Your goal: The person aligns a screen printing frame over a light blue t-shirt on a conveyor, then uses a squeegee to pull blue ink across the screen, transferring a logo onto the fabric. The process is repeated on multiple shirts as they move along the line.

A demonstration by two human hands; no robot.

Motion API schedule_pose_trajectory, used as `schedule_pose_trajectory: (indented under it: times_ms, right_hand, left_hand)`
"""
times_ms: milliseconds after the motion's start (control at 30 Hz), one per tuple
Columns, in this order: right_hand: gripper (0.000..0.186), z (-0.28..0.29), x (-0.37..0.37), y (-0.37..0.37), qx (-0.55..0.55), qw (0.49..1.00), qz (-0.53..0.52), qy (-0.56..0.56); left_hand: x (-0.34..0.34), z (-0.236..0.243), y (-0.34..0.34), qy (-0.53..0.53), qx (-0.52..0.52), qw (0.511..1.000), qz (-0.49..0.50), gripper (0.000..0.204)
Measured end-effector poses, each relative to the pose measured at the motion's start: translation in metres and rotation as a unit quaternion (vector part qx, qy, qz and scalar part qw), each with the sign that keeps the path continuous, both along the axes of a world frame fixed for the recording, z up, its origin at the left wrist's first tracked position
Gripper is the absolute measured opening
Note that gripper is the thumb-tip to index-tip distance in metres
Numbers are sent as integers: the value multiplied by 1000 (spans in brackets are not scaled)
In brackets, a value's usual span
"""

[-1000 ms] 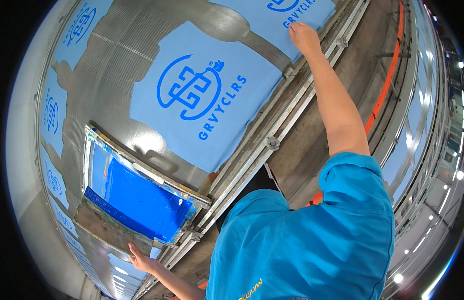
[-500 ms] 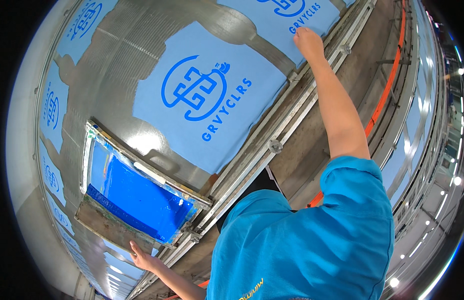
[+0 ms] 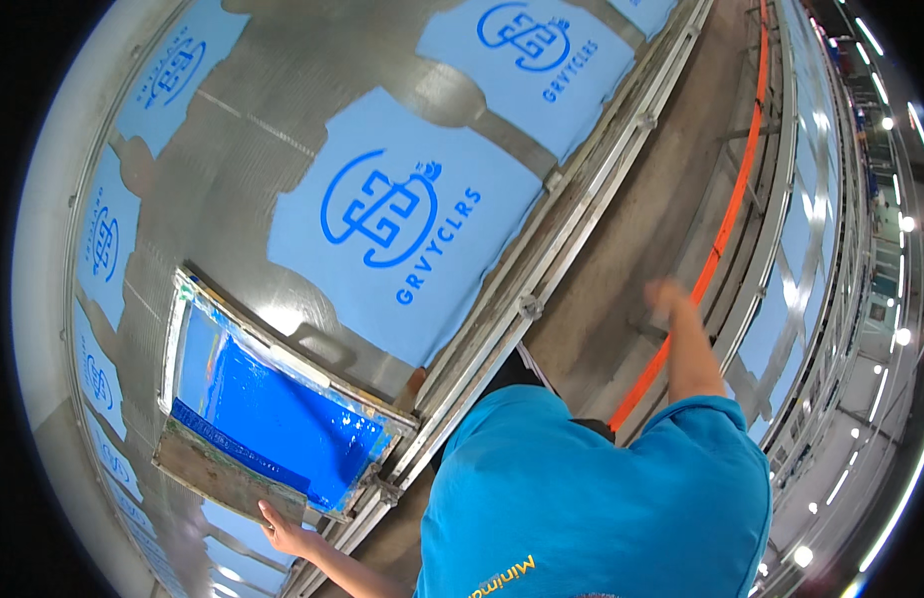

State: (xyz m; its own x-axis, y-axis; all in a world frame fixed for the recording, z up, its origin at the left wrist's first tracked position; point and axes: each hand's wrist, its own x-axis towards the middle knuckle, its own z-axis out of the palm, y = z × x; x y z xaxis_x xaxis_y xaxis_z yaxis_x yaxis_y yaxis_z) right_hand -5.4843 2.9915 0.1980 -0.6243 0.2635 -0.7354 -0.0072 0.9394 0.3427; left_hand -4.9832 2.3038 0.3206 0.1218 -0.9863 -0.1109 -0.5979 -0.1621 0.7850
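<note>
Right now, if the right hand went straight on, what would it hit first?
Probably the metal rail edging the printing table: the right hand, blurred, seems to point up-left toward it. Depth is unclear, so it might pass above.

My right hand (image 3: pixel 666 297) is motion-blurred, its pose too smeared to make out. My left hand (image 3: pixel 286 531), at the brown board (image 3: pixel 218 470), is too small to show its exact grip; the left forearm (image 3: pixel 354 572) leaves the lower edge. The upper edge crops the topmost light-blue shirt panel (image 3: pixel 645 12).
</note>
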Motion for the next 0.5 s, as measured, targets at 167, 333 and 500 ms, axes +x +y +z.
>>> schedule_pose_trajectory:
  times_ms: [167,333,500]
  right_hand:
    - [20,-53,115,25,-115,909,-401,-21]
    - [41,-41,60,3,-138,889,-256,354]
    - [21,47,-64,-71,-358,739,8,570]
  left_hand:
    - [-7,-9,-7,36,7,999,0,64]
    - [-10,0,-7,-99,7,995,15,54]
    - [2,-7,-2,38,50,998,-9,34]
